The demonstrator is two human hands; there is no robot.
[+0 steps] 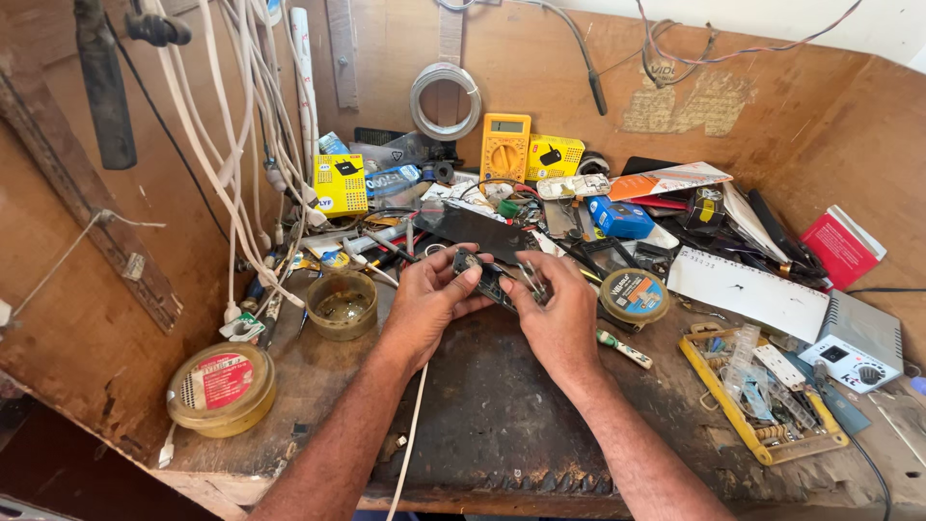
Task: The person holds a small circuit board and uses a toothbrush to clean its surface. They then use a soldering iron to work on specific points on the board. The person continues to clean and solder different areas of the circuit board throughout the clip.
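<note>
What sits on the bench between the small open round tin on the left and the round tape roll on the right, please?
In the head view, the left hand and right hand lie between the tin and tape roll, together holding a small dark device.

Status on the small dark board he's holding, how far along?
Done: bench laid out, yellow multimeter set aside. In hand: left hand steadies the small dark narrow circuit board; right hand works metal tweezers at it. Left: board remains bare, not in any casing.
</note>
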